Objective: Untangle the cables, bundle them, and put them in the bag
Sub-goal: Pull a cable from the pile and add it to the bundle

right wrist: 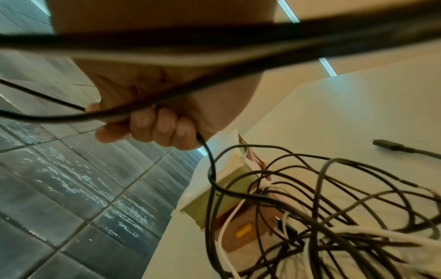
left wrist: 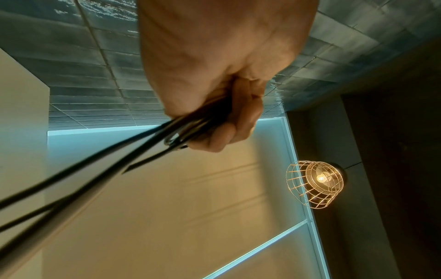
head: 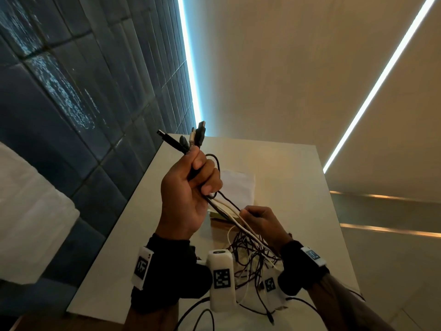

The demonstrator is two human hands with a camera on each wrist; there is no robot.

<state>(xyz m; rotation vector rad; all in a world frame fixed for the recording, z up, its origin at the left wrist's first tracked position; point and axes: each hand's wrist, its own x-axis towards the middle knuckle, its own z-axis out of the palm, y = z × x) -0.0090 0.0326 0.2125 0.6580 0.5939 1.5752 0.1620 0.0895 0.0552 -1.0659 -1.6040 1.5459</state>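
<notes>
Head view: the left hand (head: pixel 188 194) is raised above the white square table (head: pixel 298 187), its fingers curled round a bunch of black and white cables (head: pixel 222 204) just below their plug ends (head: pixel 194 139), which stick up past the thumb. The strands run down from that fist to the right hand (head: pixel 261 223), which sits lower and nearer the table, thumb and fingers pinching a thin dark strand. Below both hands the rest of the cables hang in a loose tangled heap (head: pixel 253 261) on the table, some trailing off its near edge. A flat pale bag (head: pixel 238 185) lies on the table beyond the hands, apart from the heap. In the right wrist view, curled fingers (right wrist: pixel 162 128) close round a black cable, with loops lying over a small cardboard box (right wrist: pixel 214 200). In the left wrist view, the fist grips several dark cables beneath a lit wire-cage lamp (left wrist: pixel 315 184).
</notes>
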